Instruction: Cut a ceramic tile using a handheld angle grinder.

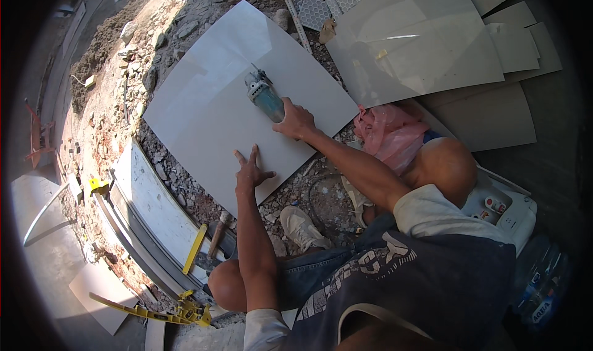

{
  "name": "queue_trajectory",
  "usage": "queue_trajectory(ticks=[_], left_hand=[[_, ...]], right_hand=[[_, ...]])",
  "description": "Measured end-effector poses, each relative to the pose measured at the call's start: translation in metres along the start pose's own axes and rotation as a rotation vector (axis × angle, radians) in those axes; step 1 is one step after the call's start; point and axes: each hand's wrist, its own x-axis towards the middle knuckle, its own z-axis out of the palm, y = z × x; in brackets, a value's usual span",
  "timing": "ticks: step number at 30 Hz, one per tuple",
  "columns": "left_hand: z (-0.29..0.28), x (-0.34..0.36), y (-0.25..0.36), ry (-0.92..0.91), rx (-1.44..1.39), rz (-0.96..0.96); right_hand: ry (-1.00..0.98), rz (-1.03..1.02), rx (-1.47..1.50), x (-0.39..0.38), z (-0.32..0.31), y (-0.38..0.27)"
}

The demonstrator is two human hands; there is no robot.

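The right hand (296, 120) grips a green grinder (267, 99), the left hand (250, 170) splayed on a pale tile (201, 107) over rubble (148, 76).

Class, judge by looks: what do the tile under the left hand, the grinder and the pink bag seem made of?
Tile: probably glazed ceramic or porcelain; smooth, pale, with soft reflections.
Grinder: likely matte plastic casing, evenly green; grey head suggests metal.
Pink bag: apparently thin plastic, crinkled with slight sheen.
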Motion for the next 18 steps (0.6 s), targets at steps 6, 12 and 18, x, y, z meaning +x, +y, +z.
queue_trajectory(ticks=[6,12,18], left_hand=[[0.0012,-0.0001,-0.0018,0.005,-0.007,0.006],[0.0055,0.0033,-0.0062,0.014,0.005,0.030],[0.0038,0.0045,-0.0054,0.022,0.030,0.046]], right_hand=[[0.001,-0.001,-0.003,-0.0023,-0.0006,-0.0016],[-0.002,0.002,-0.004,-0.0012,0.0012,0.0001],[0.003,-0.006,-0.009,0.0025,-0.0015,-0.0021]])
